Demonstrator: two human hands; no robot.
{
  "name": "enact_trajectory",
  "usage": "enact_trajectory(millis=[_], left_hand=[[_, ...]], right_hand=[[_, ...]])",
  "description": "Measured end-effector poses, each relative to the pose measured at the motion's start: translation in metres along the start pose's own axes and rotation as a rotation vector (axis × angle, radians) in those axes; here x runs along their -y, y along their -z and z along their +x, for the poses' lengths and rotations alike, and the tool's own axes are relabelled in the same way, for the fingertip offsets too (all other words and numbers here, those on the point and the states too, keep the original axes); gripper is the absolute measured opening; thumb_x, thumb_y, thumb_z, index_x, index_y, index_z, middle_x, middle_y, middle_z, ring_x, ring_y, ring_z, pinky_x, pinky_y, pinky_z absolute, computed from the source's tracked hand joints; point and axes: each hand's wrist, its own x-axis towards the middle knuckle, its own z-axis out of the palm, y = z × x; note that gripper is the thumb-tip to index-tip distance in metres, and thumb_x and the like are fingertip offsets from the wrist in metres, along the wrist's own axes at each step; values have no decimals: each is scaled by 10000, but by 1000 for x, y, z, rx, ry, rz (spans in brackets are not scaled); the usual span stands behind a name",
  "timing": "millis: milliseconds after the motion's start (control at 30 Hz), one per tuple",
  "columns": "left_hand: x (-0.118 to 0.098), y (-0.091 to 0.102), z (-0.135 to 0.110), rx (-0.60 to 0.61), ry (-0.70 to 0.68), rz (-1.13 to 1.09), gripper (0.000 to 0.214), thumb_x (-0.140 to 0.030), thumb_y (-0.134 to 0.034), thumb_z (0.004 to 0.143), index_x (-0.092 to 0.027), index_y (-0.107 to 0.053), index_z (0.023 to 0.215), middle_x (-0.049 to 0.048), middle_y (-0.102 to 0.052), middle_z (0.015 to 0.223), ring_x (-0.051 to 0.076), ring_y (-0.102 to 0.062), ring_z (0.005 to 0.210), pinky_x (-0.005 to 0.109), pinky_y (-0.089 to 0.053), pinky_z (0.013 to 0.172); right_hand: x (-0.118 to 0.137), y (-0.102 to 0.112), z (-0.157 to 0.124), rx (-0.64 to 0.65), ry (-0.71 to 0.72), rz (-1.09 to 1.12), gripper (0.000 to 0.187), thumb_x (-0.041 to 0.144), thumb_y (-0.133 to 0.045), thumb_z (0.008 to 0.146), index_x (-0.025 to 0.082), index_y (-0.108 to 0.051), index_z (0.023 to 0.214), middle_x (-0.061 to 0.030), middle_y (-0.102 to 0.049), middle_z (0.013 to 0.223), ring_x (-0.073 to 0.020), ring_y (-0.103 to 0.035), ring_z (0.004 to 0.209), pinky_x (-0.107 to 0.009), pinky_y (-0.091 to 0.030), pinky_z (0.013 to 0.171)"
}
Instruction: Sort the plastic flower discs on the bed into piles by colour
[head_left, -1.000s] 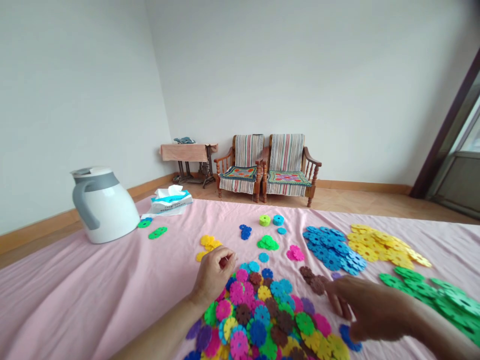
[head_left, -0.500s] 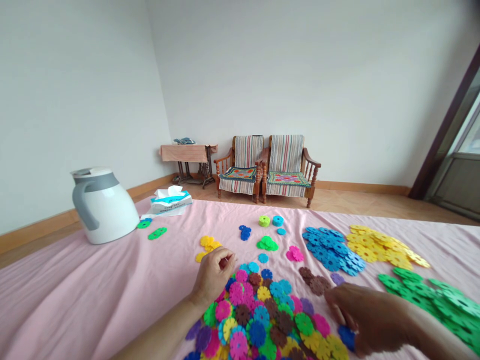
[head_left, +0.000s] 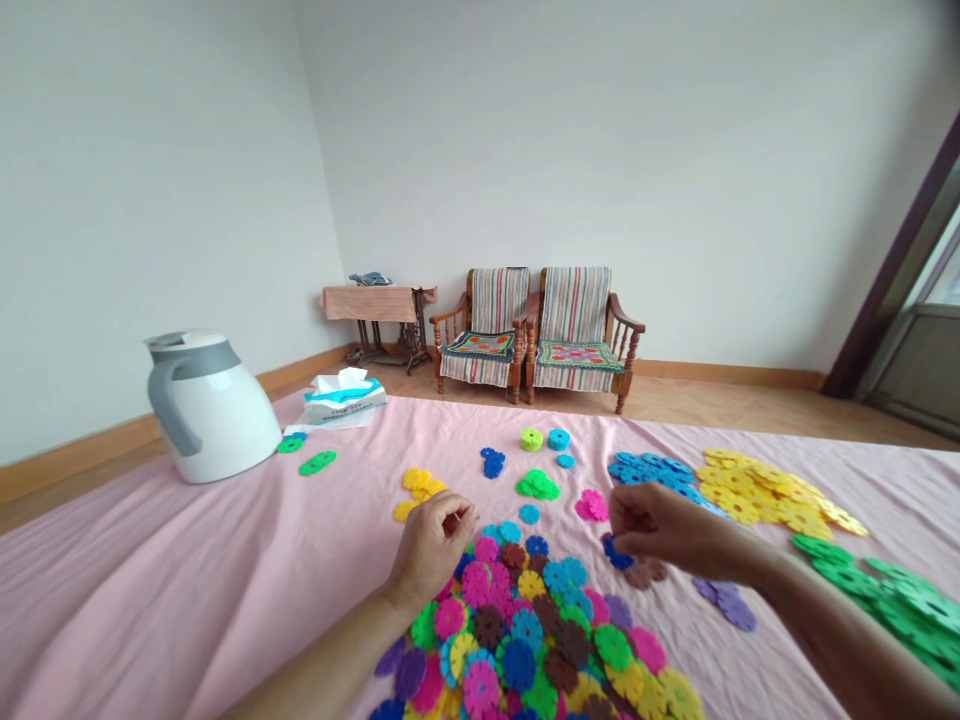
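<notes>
My right hand [head_left: 652, 525] pinches a dark blue notched disc [head_left: 618, 553] above the brown discs [head_left: 645, 573], partly covering them. To its left lie pink discs [head_left: 592, 506], and behind it is a blue disc pile [head_left: 649, 468]. My left hand [head_left: 435, 540] rests with curled fingers at the upper left of a mixed heap of flower-shaped plastic discs [head_left: 517, 625]. Yellow discs [head_left: 420, 484] lie just beyond it. Whether its fingers hold anything is hidden.
On the pink cloth [head_left: 187, 590] stand a white-grey jug [head_left: 221, 415] and a tissue box [head_left: 345, 400]. Yellow [head_left: 776, 490] and green disc piles [head_left: 892, 600] spread at right, purple discs [head_left: 726, 602] nearer. Small green [head_left: 538, 485] and blue groups [head_left: 493, 462] lie mid-cloth.
My right hand has lifted from the heap's right side and moved up and left, carrying a dark blue disc. Purple discs are now uncovered. My left hand stays in place.
</notes>
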Motion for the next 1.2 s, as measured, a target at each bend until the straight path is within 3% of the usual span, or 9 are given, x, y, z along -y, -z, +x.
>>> enact_trajectory(millis=[167, 267, 367, 600, 733, 833, 933, 1067, 1200], left_hand=[[-3, 2, 0, -2, 3, -8, 266, -247, -477, 845, -163, -582, 615, 4, -571, 606, 128, -536, 593, 218, -385, 576], [-5, 3, -1, -1, 11, -24, 258, -231, -476, 845, -159, -597, 629, 12, -585, 623, 130, -543, 605, 220, -390, 582], [-6, 3, -1, 0, 15, -31, 248, -229, -480, 844, -158, -602, 640, 13, -584, 624, 129, -539, 602, 219, -385, 575], [-4, 2, -2, -8, 15, 17, 272, -231, -486, 842, -158, -569, 594, -4, -530, 582, 119, -499, 566, 218, -356, 542], [-3, 1, -2, 0, 10, 9, 265, -237, -488, 837, -158, -569, 597, 0, -535, 583, 120, -495, 565, 221, -355, 541], [-2, 1, -2, 8, 12, -8, 254, -235, -484, 837, -157, -575, 613, 5, -549, 597, 122, -504, 576, 223, -367, 558], [-2, 0, -1, 13, 11, -20, 241, -226, -481, 830, -159, -579, 621, 6, -558, 605, 124, -513, 583, 222, -374, 565], [-2, 0, -1, 9, 6, -5, 245, -228, -480, 823, -162, -567, 603, 3, -554, 598, 125, -513, 580, 217, -369, 562], [-1, 0, 0, 8, 0, 2, 255, -227, -470, 828, -162, -555, 596, -3, -533, 587, 122, -508, 576, 217, -363, 562]], right_hand=[[12, -32, 64, -127, -5, -31, 25, 126, -599, 737, 137, -584, 721, 18, -598, 597, -92, -563, 574, -194, -418, 531], [22, -51, 97, -157, -23, -92, 153, 248, -590, 838, 134, -617, 936, -38, -654, 892, -147, -616, 780, -292, -505, 691], [29, -64, 124, -187, -38, -130, 291, 333, -525, 894, 183, -545, 1143, -56, -570, 1165, -183, -590, 963, -390, -505, 813], [28, -68, 156, -319, -107, -106, 316, 324, -538, 887, 171, -530, 1163, -65, -569, 1166, -189, -590, 970, -400, -505, 813], [20, -60, 132, -348, -108, -89, 291, 322, -535, 888, 162, -547, 1130, -62, -588, 1124, -178, -600, 935, -382, -509, 792], [13, -54, 97, -328, -50, -84, 124, 228, -525, 857, 140, -604, 896, -29, -656, 825, -142, -623, 741, -283, -491, 689], [6, -46, 58, -292, -3, -84, 86, 179, -497, 794, 167, -572, 753, 21, -614, 623, -117, -592, 588, -225, -431, 575], [3, -32, 10, -215, -17, -140, 89, 175, -486, 743, 185, -541, 674, 34, -564, 567, -110, -532, 537, -213, -348, 497], [8, -29, -21, -70, -70, -286, 61, 137, -494, 687, 186, -529, 693, 1, -593, 675, -126, -522, 624, -222, -347, 547]])
